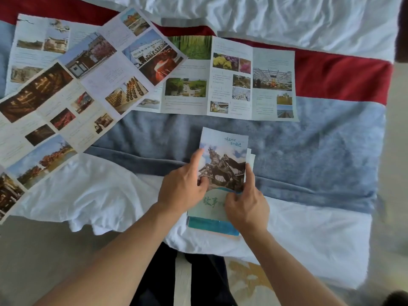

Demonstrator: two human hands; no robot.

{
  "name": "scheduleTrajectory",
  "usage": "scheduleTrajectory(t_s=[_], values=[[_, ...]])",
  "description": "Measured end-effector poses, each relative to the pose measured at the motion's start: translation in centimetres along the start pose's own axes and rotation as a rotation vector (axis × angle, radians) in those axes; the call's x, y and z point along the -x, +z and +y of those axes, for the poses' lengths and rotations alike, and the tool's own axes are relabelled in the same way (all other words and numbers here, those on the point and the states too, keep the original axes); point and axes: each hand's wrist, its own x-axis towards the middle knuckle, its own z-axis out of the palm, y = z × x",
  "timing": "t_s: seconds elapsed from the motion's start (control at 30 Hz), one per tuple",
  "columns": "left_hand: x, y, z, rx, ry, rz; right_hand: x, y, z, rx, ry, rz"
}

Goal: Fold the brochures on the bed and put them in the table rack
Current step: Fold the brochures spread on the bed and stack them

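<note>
A folded brochure [223,151], its cover showing a horse statue and green characters, lies on the bed near the front edge. My left hand [183,186] presses its left side, index finger stretched along the edge. My right hand [246,204] pinches its right edge lower down, thumb on the cover. Three unfolded brochures lie spread out behind: one with garden photos [231,78] at centre, a long one with dark reddish photos [72,93] slanting at left, and another [37,47] partly under it at far left. No table rack is in view.
The bed carries a grey-blue blanket [320,146], a red strip [342,78] and rumpled white sheets [287,21]. The bed's front edge [287,272] drops to a pale floor. My dark trousers [198,279] show below.
</note>
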Motion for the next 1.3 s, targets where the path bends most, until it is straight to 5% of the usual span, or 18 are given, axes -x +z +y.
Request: scheduleTrajectory(t_s=[0.23,0.43,0.63,1.3], values=[[1.8,1.6,-0.3,-0.101,0.155,-0.117,0.5,-0.8,3.0,0.163,-0.114,-0.026],[1.0,1.9,-1.0,-0.192,0.27,-0.065,-0.5,-1.0,2.6,0.257,-0.347,0.162],[0.7,2.1,-1.0,-0.158,0.238,-0.197,-2.0,-1.0,1.0,0.339,-0.569,0.016],[0.5,2.2,0.8,-0.116,0.186,-0.218,-5.2,-1.9,-3.6,0.561,-0.395,-0.025]])
